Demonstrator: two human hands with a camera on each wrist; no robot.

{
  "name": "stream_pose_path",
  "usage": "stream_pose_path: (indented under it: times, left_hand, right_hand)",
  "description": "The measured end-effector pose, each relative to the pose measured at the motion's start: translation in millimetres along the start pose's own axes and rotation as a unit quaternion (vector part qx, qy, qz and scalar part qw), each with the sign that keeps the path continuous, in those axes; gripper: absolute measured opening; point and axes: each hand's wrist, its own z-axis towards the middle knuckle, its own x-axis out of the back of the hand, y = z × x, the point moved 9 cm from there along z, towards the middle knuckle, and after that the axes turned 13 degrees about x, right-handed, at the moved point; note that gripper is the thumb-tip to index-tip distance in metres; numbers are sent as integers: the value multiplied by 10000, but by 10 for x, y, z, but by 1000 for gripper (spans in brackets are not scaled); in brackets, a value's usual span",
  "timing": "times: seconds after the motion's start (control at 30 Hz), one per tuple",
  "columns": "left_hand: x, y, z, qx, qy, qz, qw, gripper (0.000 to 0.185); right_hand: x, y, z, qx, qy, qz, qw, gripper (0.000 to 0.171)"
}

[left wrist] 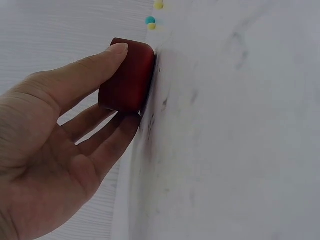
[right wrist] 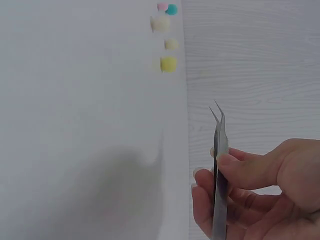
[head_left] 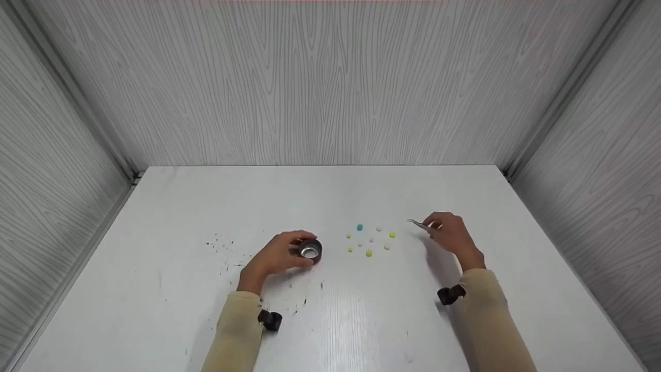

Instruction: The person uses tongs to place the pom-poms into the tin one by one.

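A small dark-red round cup (head_left: 310, 250), silvery inside, stands on the white table with its opening upward. My left hand (head_left: 281, 254) grips it from the left, thumb on one side and fingers on the other; the left wrist view shows its red side wall (left wrist: 131, 75). In my right hand (head_left: 450, 233) I hold metal tweezers (right wrist: 220, 150) with bent tips, raised above the table. Their tips stand slightly apart with nothing between them. Between the hands lie several small balls: a teal one (head_left: 360, 227), yellow ones (head_left: 368, 253) and pale ones (head_left: 387, 247).
Dark specks and smudges (head_left: 222, 248) mark the white table (head_left: 361, 320) left of and below the cup. Grey wood-grain panels (head_left: 320, 82) enclose the table at the back and both sides. Each sleeve carries a small black camera (head_left: 270, 320).
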Motion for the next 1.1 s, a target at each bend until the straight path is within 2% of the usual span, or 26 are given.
stream_pose_path:
  times: [0.17,0.6,0.9,1.1]
  left_hand:
    - [-5,15,-11,-74,-37,18,10000,56]
    - [12,-1,-5,43,121,-2,9999,57]
    - [-1,9,-2,1,73,11,10000,58]
    - [4,-5,-4,31,36,-74,10000,58]
  right_hand:
    - [-89,-148,62,248,23,88,9997,17]
    - [-206,-543,213,583,-33,306,9978,15]
    - [-197,-667,150,823,-110,388,9958,16]
    - [-255,-735,119,876,-372,318,9949,16]
